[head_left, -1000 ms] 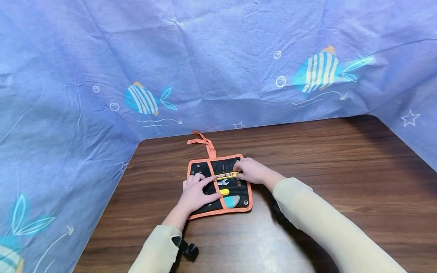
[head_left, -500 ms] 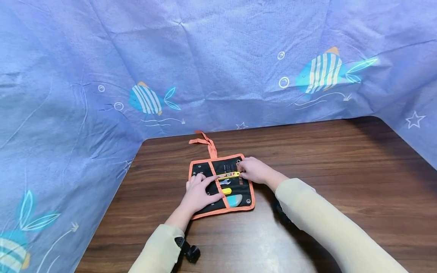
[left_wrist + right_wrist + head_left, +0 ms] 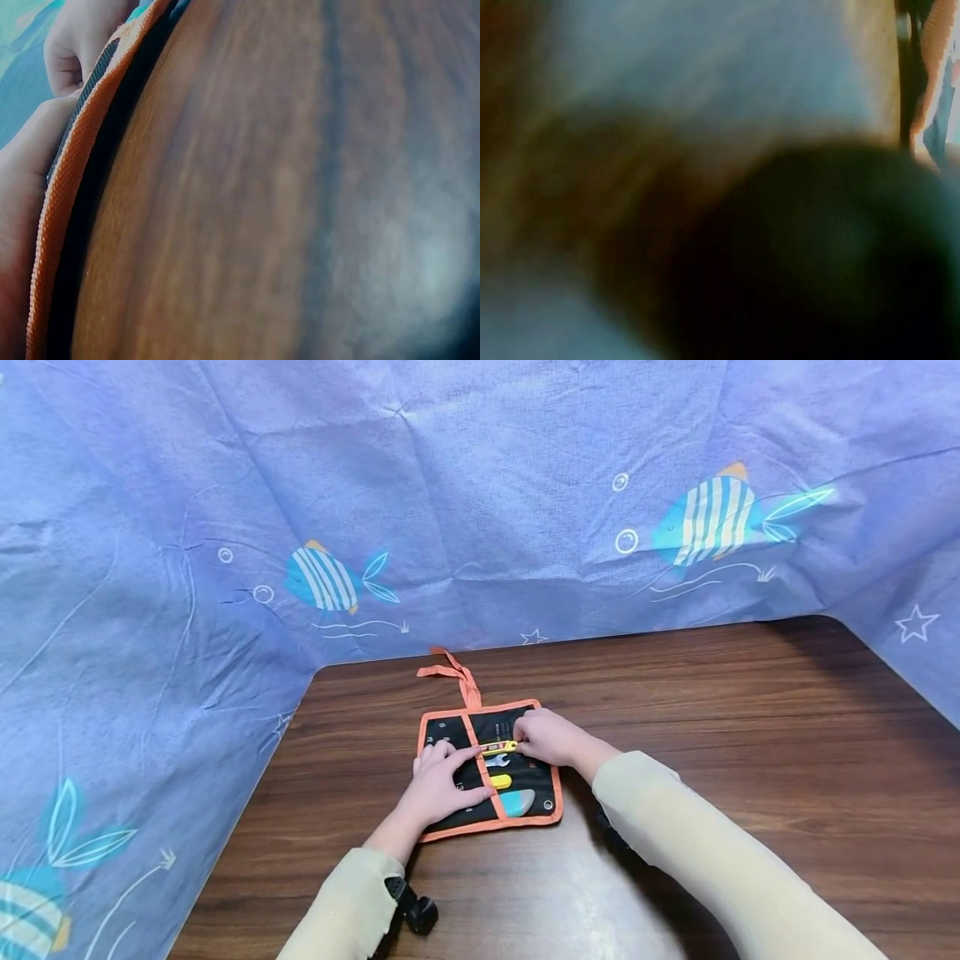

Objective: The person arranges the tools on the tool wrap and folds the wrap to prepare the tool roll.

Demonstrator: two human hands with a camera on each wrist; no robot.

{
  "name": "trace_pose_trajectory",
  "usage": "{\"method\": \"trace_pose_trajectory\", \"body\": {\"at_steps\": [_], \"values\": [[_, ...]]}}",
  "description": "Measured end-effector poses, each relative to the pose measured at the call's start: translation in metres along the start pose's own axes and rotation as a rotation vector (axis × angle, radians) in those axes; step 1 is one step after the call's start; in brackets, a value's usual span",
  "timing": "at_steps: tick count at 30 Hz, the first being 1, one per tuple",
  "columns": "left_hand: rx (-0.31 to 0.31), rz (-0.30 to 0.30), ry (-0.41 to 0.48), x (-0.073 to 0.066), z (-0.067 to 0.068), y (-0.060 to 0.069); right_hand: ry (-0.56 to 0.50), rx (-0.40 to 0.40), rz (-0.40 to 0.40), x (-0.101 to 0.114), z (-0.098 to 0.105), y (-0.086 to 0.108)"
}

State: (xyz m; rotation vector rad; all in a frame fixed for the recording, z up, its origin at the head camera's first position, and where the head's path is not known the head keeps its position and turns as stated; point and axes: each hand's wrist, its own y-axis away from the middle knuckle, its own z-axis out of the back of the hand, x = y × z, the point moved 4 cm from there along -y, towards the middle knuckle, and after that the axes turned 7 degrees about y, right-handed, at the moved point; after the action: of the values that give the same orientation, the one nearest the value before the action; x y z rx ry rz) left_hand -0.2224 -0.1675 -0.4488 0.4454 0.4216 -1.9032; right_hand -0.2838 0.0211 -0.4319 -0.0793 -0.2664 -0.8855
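A black tool roll with orange edging lies unrolled on the table. My left hand rests across its left part, thumb and index finger spread along the orange pocket band. A yellow voltage tester sticks out of a pocket beside the left index fingertip. The curled fingers of my right hand pinch its outer end. Below it, a small wrench, a yellow-ended tool and a teal-and-grey handle sit in other pockets. In the left wrist view, the roll's orange edge runs beside the left hand.
Orange tie straps trail from the roll's far edge. The brown wooden table reaches to a blue fish-print cloth hanging behind. A black wrist camera sits under the left sleeve. The right wrist view is mostly blurred.
My right hand has moved slightly left with the voltage tester, which now shows less of its length outside the pocket. The left hand stays in place on the tool roll.
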Motion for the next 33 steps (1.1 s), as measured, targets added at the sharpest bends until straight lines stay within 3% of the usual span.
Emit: {"method": "trace_pose_trajectory", "body": {"at_steps": [11, 21, 33], "values": [[0.012, -0.028, 0.044, 0.002, -0.001, 0.000, 0.008, 0.027, -0.015, 0.011, -0.005, -0.007], [0.017, -0.039, 0.035, 0.002, 0.000, 0.000, -0.017, 0.004, -0.013, 0.015, -0.006, -0.011], [0.012, -0.060, 0.028, 0.001, 0.001, 0.000, -0.005, 0.046, 0.015, 0.026, -0.002, -0.018]]}}
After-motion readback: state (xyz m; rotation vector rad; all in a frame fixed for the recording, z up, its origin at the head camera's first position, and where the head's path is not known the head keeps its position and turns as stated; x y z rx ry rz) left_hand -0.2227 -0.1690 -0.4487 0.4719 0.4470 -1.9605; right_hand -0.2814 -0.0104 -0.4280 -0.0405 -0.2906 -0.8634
